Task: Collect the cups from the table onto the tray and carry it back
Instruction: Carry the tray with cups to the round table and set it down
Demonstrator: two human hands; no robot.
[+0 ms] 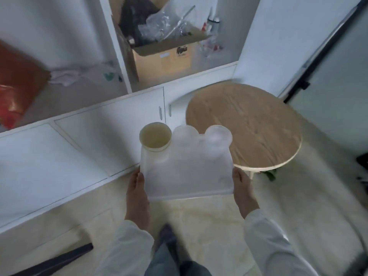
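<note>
I hold a white rectangular tray (185,176) in the air in front of me, above the floor. My left hand (137,196) grips its left edge and my right hand (244,192) grips its right edge. Three cups stand along the tray's far side: a cream cup (155,136) at the left, a white cup (185,136) in the middle and another white cup (218,136) at the right. The image is blurred by motion. The round wooden table (249,126) lies just beyond the tray to the right, with nothing on its top.
White low cabinets (79,140) run along the left and far side. On the counter above sit a cardboard box (165,50) full of plastic bags and a red bag (16,80). A dark bar (59,259) lies on the floor at lower left.
</note>
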